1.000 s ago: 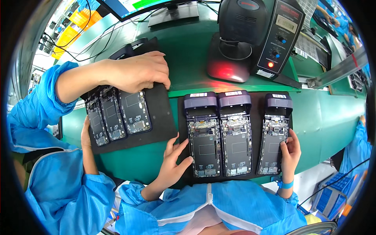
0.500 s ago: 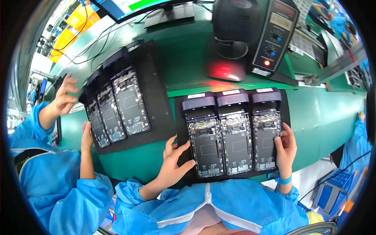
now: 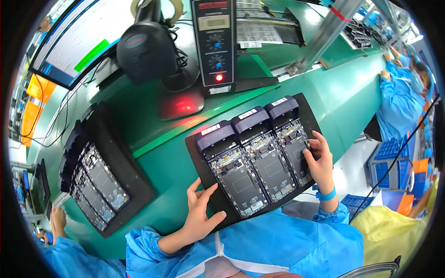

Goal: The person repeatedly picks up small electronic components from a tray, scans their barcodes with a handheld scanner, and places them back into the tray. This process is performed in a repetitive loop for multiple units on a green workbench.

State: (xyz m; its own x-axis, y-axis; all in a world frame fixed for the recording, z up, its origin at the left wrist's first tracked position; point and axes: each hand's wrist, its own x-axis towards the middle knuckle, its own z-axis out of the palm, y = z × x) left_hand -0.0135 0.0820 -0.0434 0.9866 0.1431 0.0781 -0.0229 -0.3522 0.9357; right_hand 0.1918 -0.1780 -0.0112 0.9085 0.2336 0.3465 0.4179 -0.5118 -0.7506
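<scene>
Three opened phones stand side by side on a black mat (image 3: 303, 104), circuit boards facing up: a left phone (image 3: 241, 180), a middle phone (image 3: 271, 169) and a right phone (image 3: 293, 147). A dark box-shaped cover with white labels rises at each far end. My left hand (image 3: 199, 213) is open, fingers spread, index fingertip at the left phone's outer edge and thumb near its lower side. At the right phone's outer edge lies my right hand (image 3: 322, 164), fingers bent and apart, thumb over the phone's border. It wears a blue wristband (image 3: 327, 194).
Leftward, another mat (image 3: 132, 178) bears more opened phones (image 3: 99, 176) near a co-worker's hand (image 3: 58, 220). Behind stand a scanner (image 3: 146, 51) glowing red below, a control box (image 3: 215, 46) with blue knobs, and a monitor (image 3: 74, 41). A metal post (image 3: 324, 39) slants at the right.
The view has turned right, so the bench, phones and scanner appear shifted left and tilted. My hands stay beside the same phones. The co-worker's raised hand is no longer seen beside the left phones.
</scene>
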